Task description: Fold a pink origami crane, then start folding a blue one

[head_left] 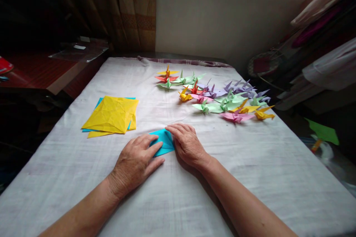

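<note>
A small folded sheet of blue origami paper point(166, 143) lies on the white cloth between my hands, with crease lines across its face. My left hand point(137, 163) rests at its left side, fingers apart, their tips lying on the paper and the thumb stretched along its near edge. At the right edge of the sheet, my right hand point(187, 144) has its fingers pressed together over the paper. The thumb of that hand is hidden.
Yellow and blue paper sheets point(111, 114) lie stacked on the left. Several folded paper cranes point(236, 117) in many colours stand at the back right. A white cloth point(172, 207) covers the table. A dark red wooden surface point(36, 72) adjoins it on the left; clothes point(330, 68) hang at right.
</note>
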